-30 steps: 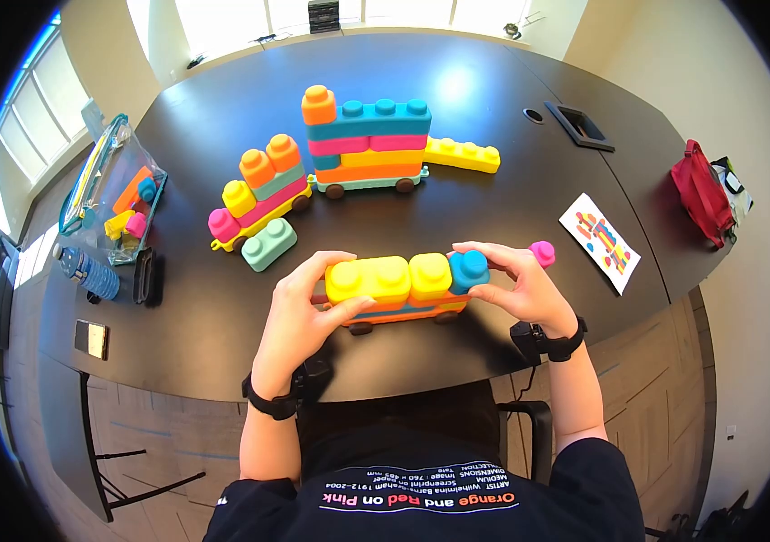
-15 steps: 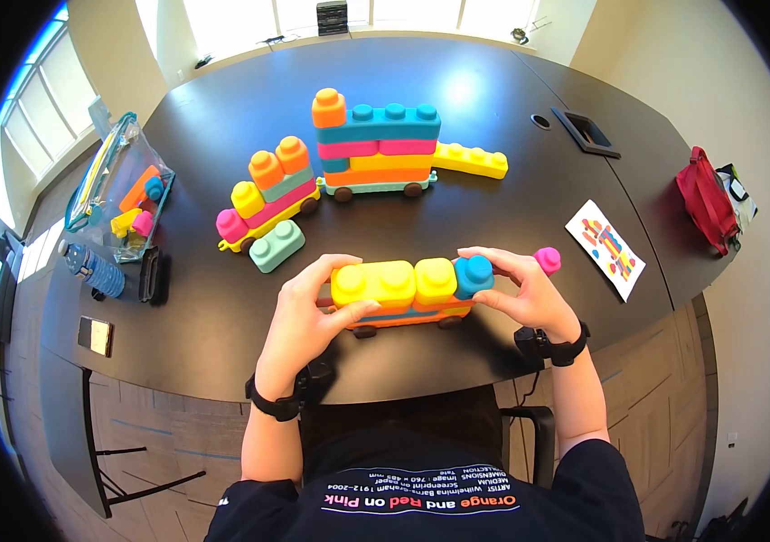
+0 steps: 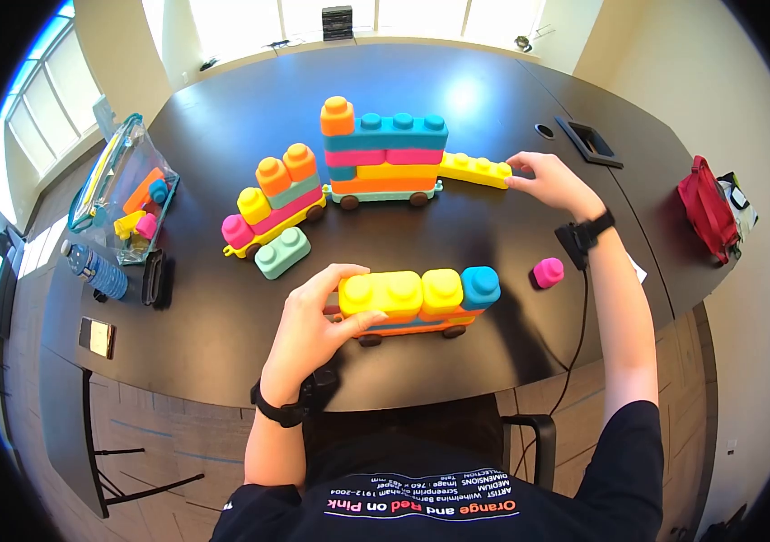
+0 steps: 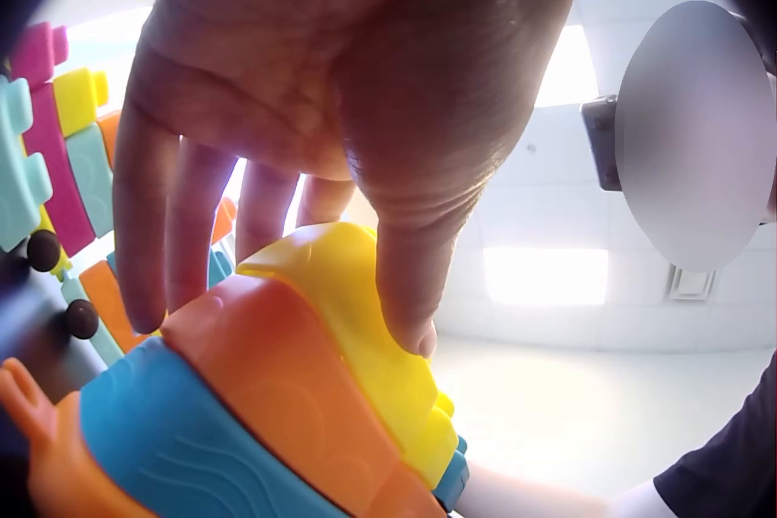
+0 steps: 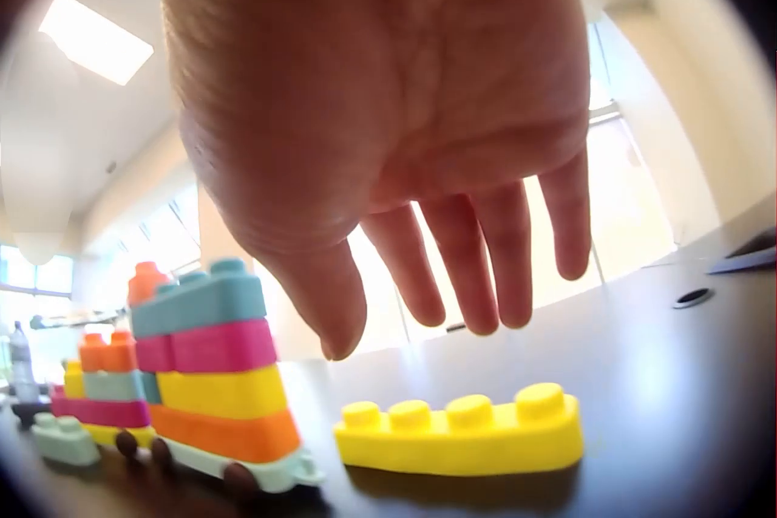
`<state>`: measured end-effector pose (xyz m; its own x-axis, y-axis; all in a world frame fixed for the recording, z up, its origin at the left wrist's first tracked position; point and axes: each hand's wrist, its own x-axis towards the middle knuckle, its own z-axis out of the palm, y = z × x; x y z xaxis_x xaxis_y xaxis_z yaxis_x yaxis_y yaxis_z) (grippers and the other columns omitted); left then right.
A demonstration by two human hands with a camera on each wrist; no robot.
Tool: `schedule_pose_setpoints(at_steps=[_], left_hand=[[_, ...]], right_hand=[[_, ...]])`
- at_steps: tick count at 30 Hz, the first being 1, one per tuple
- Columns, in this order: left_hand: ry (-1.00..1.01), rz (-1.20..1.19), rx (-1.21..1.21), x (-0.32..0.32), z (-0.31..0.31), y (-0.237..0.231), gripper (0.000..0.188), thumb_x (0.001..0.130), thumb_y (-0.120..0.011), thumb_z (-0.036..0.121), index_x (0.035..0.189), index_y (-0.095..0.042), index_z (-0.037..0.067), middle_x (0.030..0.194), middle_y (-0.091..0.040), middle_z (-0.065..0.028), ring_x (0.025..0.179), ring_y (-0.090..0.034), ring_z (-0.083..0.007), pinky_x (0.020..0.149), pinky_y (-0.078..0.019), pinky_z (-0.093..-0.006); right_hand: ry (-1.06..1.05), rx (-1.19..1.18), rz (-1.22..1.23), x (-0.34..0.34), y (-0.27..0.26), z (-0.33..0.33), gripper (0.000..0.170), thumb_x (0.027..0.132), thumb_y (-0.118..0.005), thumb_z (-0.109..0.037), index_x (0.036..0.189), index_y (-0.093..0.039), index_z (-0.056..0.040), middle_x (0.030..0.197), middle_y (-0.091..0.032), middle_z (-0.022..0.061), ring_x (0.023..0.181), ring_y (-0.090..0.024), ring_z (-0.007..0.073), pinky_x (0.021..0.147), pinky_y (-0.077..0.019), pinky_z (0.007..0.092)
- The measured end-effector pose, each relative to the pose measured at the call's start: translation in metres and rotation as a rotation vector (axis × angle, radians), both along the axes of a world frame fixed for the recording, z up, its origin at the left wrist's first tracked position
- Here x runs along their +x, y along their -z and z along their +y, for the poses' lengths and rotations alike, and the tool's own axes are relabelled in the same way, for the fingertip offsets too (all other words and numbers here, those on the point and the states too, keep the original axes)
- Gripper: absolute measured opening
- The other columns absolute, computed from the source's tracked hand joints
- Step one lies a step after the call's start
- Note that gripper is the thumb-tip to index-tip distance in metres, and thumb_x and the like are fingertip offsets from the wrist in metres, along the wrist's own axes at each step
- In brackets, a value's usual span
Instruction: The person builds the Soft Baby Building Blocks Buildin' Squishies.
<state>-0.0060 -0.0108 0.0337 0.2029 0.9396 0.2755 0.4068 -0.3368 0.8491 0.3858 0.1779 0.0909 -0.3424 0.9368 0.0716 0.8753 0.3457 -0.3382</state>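
My left hand [image 3: 308, 316] grips the left end of a wheeled block car, thumb on the near side of its long yellow block [image 3: 380, 294]. A square yellow block [image 3: 442, 291] and a blue block [image 3: 481, 286] continue that top row. In the left wrist view, orange and blue layers [image 4: 182, 433] show below the yellow. The right hand [image 3: 558, 185] is at the right end of a long four-stud yellow block [image 3: 475, 171]; the right wrist view shows its relaxed fingers above that block [image 5: 461, 439], with a gap between.
A tall block car [image 3: 385, 158] and a lower one [image 3: 281, 208] stand behind, with a mint block [image 3: 283, 253] in front. A pink block [image 3: 549, 272] lies right. Clear bag [image 3: 123, 181], bottle [image 3: 98, 271] and phone [image 3: 97, 337] are left; a red bag [image 3: 707, 208] is far right.
My right hand has left the blue block end of the car and moved away and to the right, to the long yellow block. The left hand keeps its grip.
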Motion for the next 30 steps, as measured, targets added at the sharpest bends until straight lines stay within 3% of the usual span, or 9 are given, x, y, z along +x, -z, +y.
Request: schedule_pose_setpoints(at_steps=[5,7,14,17,21,25,27,29,30], left_hand=[[-0.001,0.005,-0.009,0.0,-0.001,-0.002,0.049,0.084,-0.089,0.019,0.126,-0.068,0.006,0.114,-0.075,-0.0081,0.108,-0.074,-0.0213,0.085,-0.0631,-0.0346],[-0.001,0.006,-0.026,0.0,-0.001,-0.002,0.05,0.084,-0.089,0.018,0.127,-0.068,0.007,0.115,-0.074,-0.0061,0.11,-0.072,-0.0189,0.085,-0.0619,-0.0336],[0.017,0.001,0.007,0.003,-0.001,-0.004,0.047,0.085,-0.089,0.018,0.125,-0.067,0.005,0.114,-0.075,-0.0104,0.104,-0.075,-0.0257,0.086,-0.0646,-0.036],[0.015,0.007,0.012,0.003,-0.001,-0.005,0.047,0.085,-0.089,0.018,0.125,-0.067,0.005,0.113,-0.075,-0.0105,0.103,-0.075,-0.0259,0.085,-0.0647,-0.0359],[0.022,0.012,0.029,0.003,0.0,-0.003,0.047,0.084,-0.089,0.018,0.124,-0.067,0.005,0.113,-0.075,-0.0103,0.103,-0.076,-0.0255,0.083,-0.0647,-0.0352],[0.014,0.011,-0.048,0.003,-0.001,-0.005,0.05,0.082,-0.09,0.018,0.127,-0.068,0.008,0.114,-0.075,-0.0059,0.109,-0.073,-0.0196,0.086,-0.0617,-0.0345],[0.004,0.007,-0.046,0.003,-0.001,-0.004,0.05,0.082,-0.09,0.018,0.126,-0.068,0.008,0.114,-0.075,-0.0061,0.109,-0.073,-0.0197,0.086,-0.0618,-0.0345],[0.007,0.006,-0.044,0.003,0.0,-0.004,0.05,0.082,-0.09,0.018,0.126,-0.068,0.007,0.114,-0.075,-0.0061,0.109,-0.073,-0.0195,0.085,-0.0619,-0.0343],[0.006,0.007,-0.043,0.003,0.0,-0.003,0.05,0.082,-0.09,0.017,0.126,-0.068,0.007,0.114,-0.076,-0.0062,0.11,-0.073,-0.0193,0.085,-0.062,-0.0341]], right_hand=[[0.047,0.053,-0.2,0.006,0.047,0.061,0.049,0.096,-0.074,-0.029,0.136,-0.065,-0.0014,0.128,-0.072,0.022,0.121,-0.068,0.0376,0.105,-0.0529,0.0434],[0.186,-0.006,-0.285,0.003,0.059,0.075,0.05,0.097,-0.072,-0.03,0.139,-0.063,-0.0022,0.131,-0.071,0.023,0.122,-0.067,0.0381,0.105,-0.0526,0.0435],[0.295,-0.023,-0.221,0.01,0.073,0.094,0.033,0.094,-0.076,-0.024,0.115,-0.073,0.0008,0.112,-0.076,0.0218,0.107,-0.073,0.0376,0.095,-0.0568,0.0441],[0.282,0.008,-0.208,0.019,0.074,0.094,0.03,0.093,-0.078,-0.022,0.111,-0.07,0.0005,0.105,-0.077,0.0216,0.101,-0.074,0.0369,0.09,-0.0576,0.0447],[0.338,0.125,-0.072,0.032,0.068,0.084,0.034,0.096,-0.074,-0.029,0.115,-0.066,-0.0021,0.105,-0.076,0.0224,0.103,-0.073,0.0389,0.093,-0.0574,0.0477],[0.337,0.323,-0.075,0.033,0.035,0.022,0.033,0.103,-0.065,-0.035,0.111,-0.061,-0.0028,0.101,-0.075,0.0233,0.098,-0.073,0.0422,0.086,-0.057,0.0505],[0.366,0.489,0.091,0.032,0.024,-0.014,0.032,0.104,-0.065,-0.034,0.112,-0.061,-0.0031,0.097,-0.074,0.022,0.092,-0.073,0.042,0.082,-0.0566,0.0492],[0.33,0.562,0.311,0.024,0.019,-0.052,0.029,0.106,-0.065,-0.031,0.113,-0.061,-0.0028,0.092,-0.073,0.0185,0.082,-0.072,0.034,0.077,-0.0561,0.0421],[0.288,0.513,0.489,0.017,0.016,-0.072,0.025,0.107,-0.066,-0.025,0.115,-0.061,-0.0023,0.09,-0.071,0.0121,0.078,-0.07,0.0208,0.073,-0.0543,0.0341]])
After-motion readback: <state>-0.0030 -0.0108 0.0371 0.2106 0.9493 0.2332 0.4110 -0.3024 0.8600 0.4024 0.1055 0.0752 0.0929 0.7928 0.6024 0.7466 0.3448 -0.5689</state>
